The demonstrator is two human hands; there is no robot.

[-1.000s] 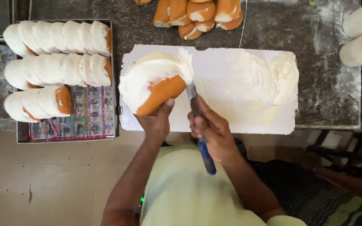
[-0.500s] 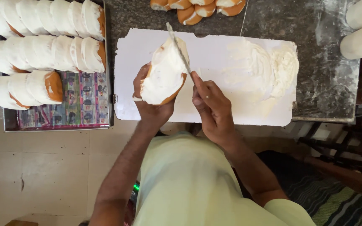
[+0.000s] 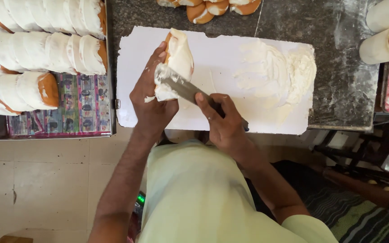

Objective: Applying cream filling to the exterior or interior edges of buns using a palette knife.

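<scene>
The left hand (image 3: pixel 151 105) has its fingers (image 3: pixel 158 53) wrapped round a cream-coated bun (image 3: pixel 178 58), held just above the white board (image 3: pixel 230 58). The right hand (image 3: pixel 223 123) grips a knife (image 3: pixel 183 87), forefinger along the blade, which lies flat against the bun's cream. The slick cream could let the bun slip, or the blade could slide towards the left fingers. More cream (image 3: pixel 278 74) lies heaped on the board. Left, a tray (image 3: pixel 82 121) holds coated buns (image 3: pixel 46 49); plain ones (image 3: pixel 208 9) sit on the dark stone table (image 3: pixel 338 90). Pale tiled floor (image 3: pixel 46 180) below.
</scene>
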